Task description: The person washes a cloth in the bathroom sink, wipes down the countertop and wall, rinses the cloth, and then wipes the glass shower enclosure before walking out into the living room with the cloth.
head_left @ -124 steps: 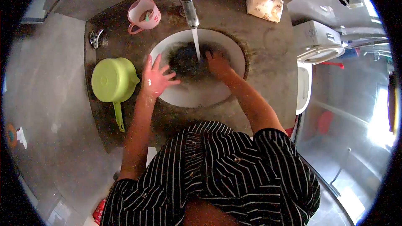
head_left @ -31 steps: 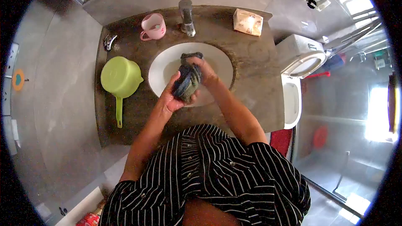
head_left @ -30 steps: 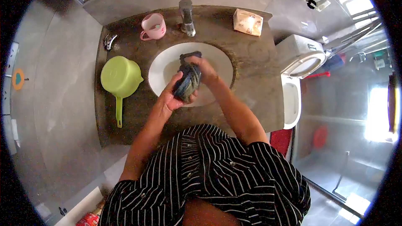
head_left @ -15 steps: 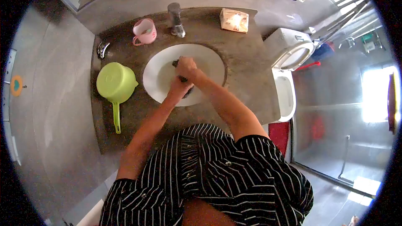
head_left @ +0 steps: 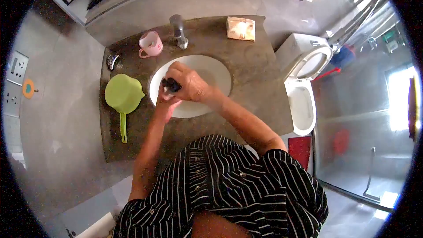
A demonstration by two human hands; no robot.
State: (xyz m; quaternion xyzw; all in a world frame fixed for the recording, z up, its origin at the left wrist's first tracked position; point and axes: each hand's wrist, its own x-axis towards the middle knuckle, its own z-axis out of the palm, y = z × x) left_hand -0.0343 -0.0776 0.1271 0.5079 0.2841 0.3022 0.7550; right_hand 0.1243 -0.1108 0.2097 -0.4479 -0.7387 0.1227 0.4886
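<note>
A dark, bunched cloth is squeezed between both hands above the left part of the white oval sink. My right hand wraps over it from the right, fingers curled. Below and to the left, my left hand grips its lower side; part of that hand is hidden behind the right one. Behind the sink stands the grey faucet, with no water stream visible.
On the counter are a green ladle-like pot at left, a pink mug, a metal clip-like item and a tissue pack. A white toilet stands to the right.
The water stream seen in the earliest frame is gone. The cloth, lifted from the sink, is now bunched in both hands, which have moved left over the basin. The view has shifted.
</note>
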